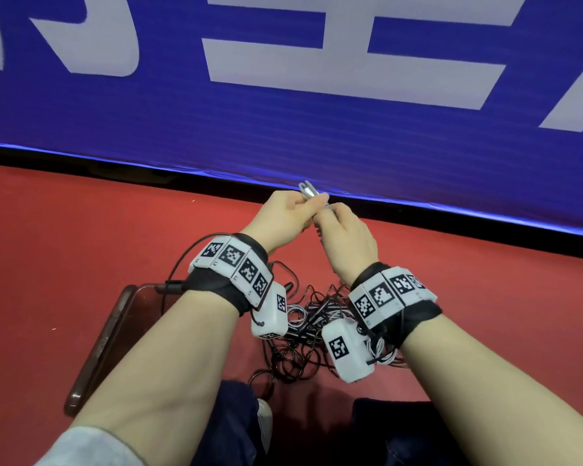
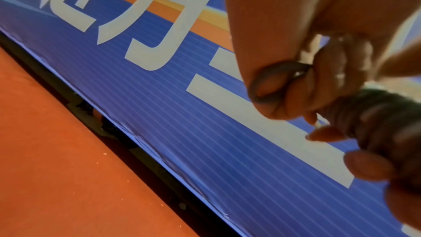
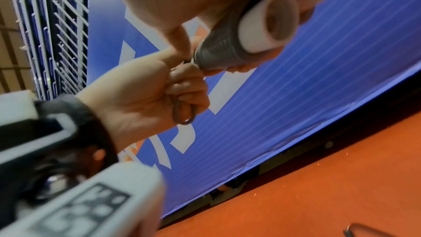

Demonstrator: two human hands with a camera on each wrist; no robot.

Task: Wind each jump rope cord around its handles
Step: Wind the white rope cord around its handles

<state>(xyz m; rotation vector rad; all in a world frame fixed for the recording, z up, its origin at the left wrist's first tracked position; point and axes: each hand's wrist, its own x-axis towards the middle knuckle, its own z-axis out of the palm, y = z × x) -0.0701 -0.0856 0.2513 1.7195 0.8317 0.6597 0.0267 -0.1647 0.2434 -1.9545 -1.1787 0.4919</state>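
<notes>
Winding nearly done: right hand gripped the wrapped handles, left hand pinched the last cord loop, likely needing tucking next.

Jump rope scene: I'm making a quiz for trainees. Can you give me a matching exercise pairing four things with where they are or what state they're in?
Things:
1. left hand
2. right hand
3. tangled cords
4. phone

States:
A. lies flat on the red floor, left of the arms
B. grips the wound handles
C. pinches a short cord loop
D. piled loose on the floor under the wrists

Pairs: 1-C, 2-B, 3-D, 4-A
</notes>
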